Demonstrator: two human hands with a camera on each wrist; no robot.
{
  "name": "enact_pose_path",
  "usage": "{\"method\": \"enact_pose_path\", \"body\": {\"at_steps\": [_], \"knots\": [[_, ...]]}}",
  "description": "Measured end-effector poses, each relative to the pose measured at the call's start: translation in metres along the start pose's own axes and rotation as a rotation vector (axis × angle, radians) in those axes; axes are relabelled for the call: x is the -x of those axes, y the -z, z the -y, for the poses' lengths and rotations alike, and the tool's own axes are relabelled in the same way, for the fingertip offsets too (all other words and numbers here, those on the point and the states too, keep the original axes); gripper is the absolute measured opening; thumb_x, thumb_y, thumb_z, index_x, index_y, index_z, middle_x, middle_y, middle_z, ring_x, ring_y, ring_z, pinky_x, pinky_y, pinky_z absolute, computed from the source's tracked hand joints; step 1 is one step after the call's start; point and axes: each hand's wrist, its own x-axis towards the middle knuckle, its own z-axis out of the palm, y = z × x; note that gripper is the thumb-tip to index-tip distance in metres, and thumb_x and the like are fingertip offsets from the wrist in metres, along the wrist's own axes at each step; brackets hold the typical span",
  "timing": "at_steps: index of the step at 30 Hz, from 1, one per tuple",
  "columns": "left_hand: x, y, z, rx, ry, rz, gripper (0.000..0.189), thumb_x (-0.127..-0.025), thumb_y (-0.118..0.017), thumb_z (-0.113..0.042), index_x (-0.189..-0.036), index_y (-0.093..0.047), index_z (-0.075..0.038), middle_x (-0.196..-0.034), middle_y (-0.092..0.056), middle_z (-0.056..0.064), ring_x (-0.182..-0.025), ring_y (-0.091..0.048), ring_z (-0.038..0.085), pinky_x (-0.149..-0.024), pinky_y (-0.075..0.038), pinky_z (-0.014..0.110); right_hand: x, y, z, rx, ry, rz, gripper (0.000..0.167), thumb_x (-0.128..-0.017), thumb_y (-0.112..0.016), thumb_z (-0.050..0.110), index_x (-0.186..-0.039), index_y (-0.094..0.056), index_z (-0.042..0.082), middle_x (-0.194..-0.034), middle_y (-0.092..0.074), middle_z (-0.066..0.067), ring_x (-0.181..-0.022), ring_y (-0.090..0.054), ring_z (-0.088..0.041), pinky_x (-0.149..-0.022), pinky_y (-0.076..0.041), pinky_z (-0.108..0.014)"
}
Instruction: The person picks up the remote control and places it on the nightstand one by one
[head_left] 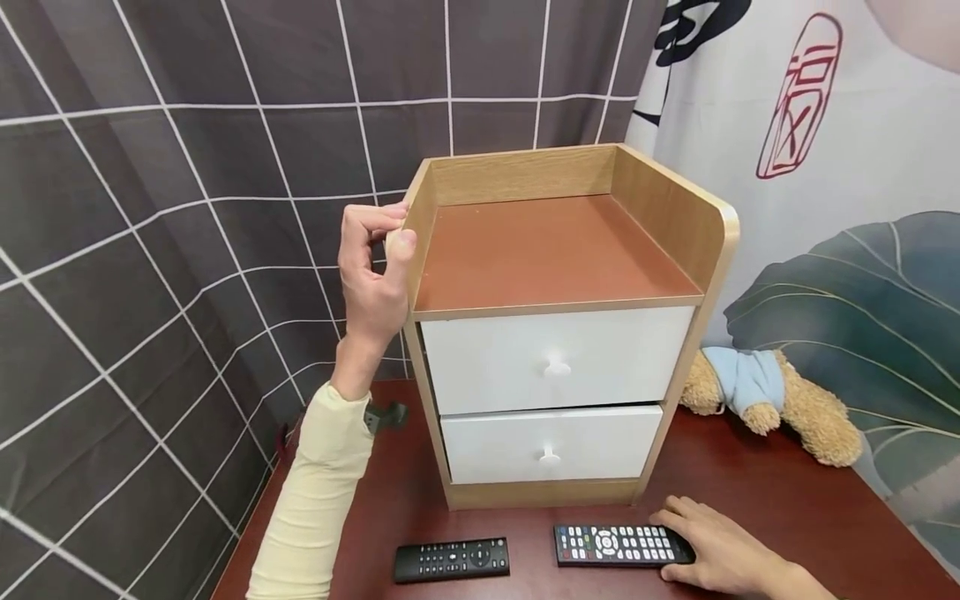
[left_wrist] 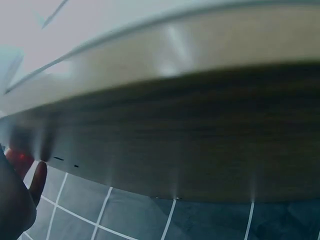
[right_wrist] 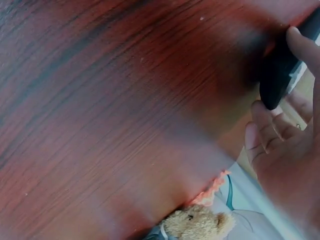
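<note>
A small wooden drawer cabinet (head_left: pixel 525 310) with two white drawer fronts stands on the dark red table. My left hand (head_left: pixel 372 271) holds the upper edge of its left side panel, thumb and fingers bent at the rim. The left wrist view shows the cabinet's side (left_wrist: pixel 165 135) close up, with part of that hand at the lower left. On the right, my right hand (head_left: pixel 712 546) grips the right end of a black remote control (head_left: pixel 618 545) with pale buttons, thumb on the near side and fingers on the far side. The remote's end (right_wrist: pixel 275 80) also shows in the right wrist view.
A second black remote control (head_left: pixel 452 560) lies on the table (head_left: pixel 532 533) in front of the cabinet. At the right, a teddy bear (head_left: pixel 813 408) in a light blue top lies near the printed curtain (head_left: pixel 847 275). Grey checked cloth (head_left: pixel 225 208) hangs behind and left.
</note>
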Motion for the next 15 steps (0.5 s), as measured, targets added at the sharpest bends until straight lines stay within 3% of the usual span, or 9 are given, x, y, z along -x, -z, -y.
{"method": "enact_pose_path", "body": {"at_steps": [1,3,6,8,10,15], "knots": [[0.0,-0.001,0.0,-0.008,-0.002,-0.005,0.03,-0.086,-0.057,-0.02,-0.088,-0.055,0.01,-0.1,-0.057,0.026,-0.107,-0.063,0.034,-0.091,-0.052,0.031,0.002,0.0,0.0,-0.014,-0.014,0.016,0.057,-0.081,-0.07,0.062,-0.119,-0.065,0.02,-0.128,-0.062,-0.017,-0.119,-0.057,-0.048,-0.09,-0.046,-0.068],[0.001,-0.003,0.0,-0.027,-0.007,-0.016,0.03,-0.085,-0.057,-0.021,-0.088,-0.057,0.009,-0.099,-0.057,0.025,-0.106,-0.063,0.032,-0.089,-0.05,0.029,0.005,-0.001,0.0,-0.007,0.003,0.008,0.054,-0.08,-0.07,0.063,-0.117,-0.066,0.022,-0.124,-0.064,-0.012,-0.117,-0.059,-0.045,-0.09,-0.047,-0.066],[0.001,-0.005,0.0,-0.041,-0.007,-0.019,0.03,-0.085,-0.056,-0.022,-0.088,-0.059,0.008,-0.099,-0.058,0.025,-0.106,-0.061,0.031,-0.088,-0.049,0.029,0.01,0.0,0.001,-0.038,0.046,-0.003,0.042,-0.082,-0.071,0.058,-0.112,-0.065,0.028,-0.115,-0.066,0.002,-0.108,-0.063,-0.024,-0.085,-0.054,-0.048],[0.001,-0.004,-0.001,-0.033,-0.012,-0.018,0.03,-0.085,-0.056,-0.021,-0.088,-0.059,0.008,-0.099,-0.057,0.025,-0.106,-0.061,0.032,-0.09,-0.049,0.03,0.013,0.002,0.001,-0.128,0.066,0.016,0.03,-0.085,-0.071,0.052,-0.106,-0.064,0.032,-0.102,-0.064,0.012,-0.094,-0.061,-0.007,-0.072,-0.052,-0.032],[0.001,-0.004,-0.001,-0.016,-0.014,-0.016,0.03,-0.085,-0.057,-0.02,-0.088,-0.059,0.009,-0.099,-0.056,0.027,-0.106,-0.062,0.033,-0.093,-0.05,0.032,0.015,0.004,0.003,-0.267,0.07,0.063,0.017,-0.089,-0.069,0.043,-0.099,-0.061,0.033,-0.089,-0.058,0.019,-0.081,-0.054,0.004,-0.06,-0.043,-0.022],[0.001,-0.003,-0.001,0.027,0.0,-0.005,0.032,-0.084,-0.057,-0.019,-0.09,-0.056,0.013,-0.1,-0.054,0.027,-0.106,-0.062,0.035,-0.096,-0.051,0.034,0.018,0.006,0.008,-0.555,0.09,0.135,0.011,-0.096,-0.063,0.026,-0.088,-0.056,0.023,-0.071,-0.041,0.023,-0.065,-0.043,0.01,-0.051,-0.032,-0.016]]}}
